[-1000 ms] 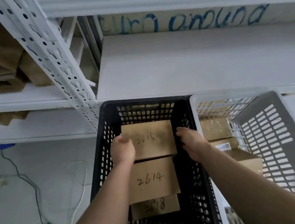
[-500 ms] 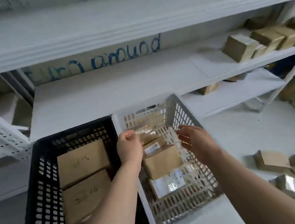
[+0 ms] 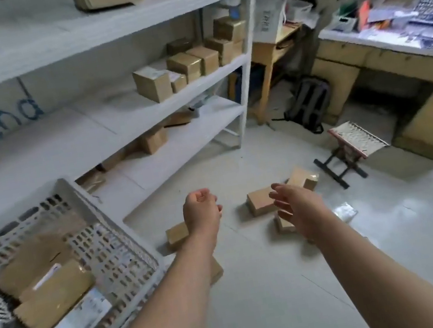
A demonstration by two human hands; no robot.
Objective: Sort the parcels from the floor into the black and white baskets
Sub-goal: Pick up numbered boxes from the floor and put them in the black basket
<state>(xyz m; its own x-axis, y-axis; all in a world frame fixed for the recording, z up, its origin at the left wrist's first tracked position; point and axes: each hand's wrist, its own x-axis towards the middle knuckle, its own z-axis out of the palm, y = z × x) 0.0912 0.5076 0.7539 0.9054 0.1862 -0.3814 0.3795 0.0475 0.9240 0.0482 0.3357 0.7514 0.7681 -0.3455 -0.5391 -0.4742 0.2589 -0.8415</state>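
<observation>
Nearest me, the white basket holds several parcels; the black one is only a blur at the corner. Both arms reach past it. The left hand has a slack grip, fingers loosely curled round nothing; the right hand is spread and empty. Beyond them, brown parcels lie scattered on the glossy floor, some touching. Snatching one could shove its neighbours towards the folding stool. An unread label risks the wrong basket.
</observation>
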